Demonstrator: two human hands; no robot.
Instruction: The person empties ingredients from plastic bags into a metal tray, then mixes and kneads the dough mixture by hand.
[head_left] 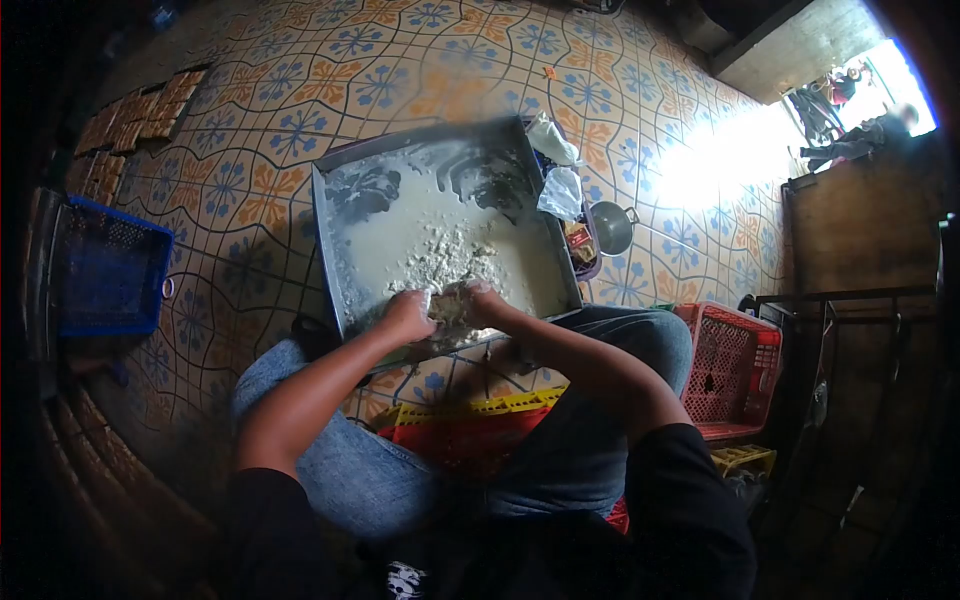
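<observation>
A large square metal tray (320,220) stands in front of my knees. Wet, crumbly dough (450,262) is heaped toward its near side, with a thin whitish layer of liquid or batter spread around it. My left hand (410,313) is closed at the near edge of the heap, its thumb coated white. Close beside it, my right hand (484,304) is curled into the same dough, with the fingertips partly hidden. A lump of dough lies between the two hands.
A blue crate (115,270) stands at left and a red crate (735,365) at right. Beside the tray are plastic bags (562,192) and a metal pot (612,230). Beneath me is a red and yellow crate (470,415). A person (860,140) shows near the bright doorway.
</observation>
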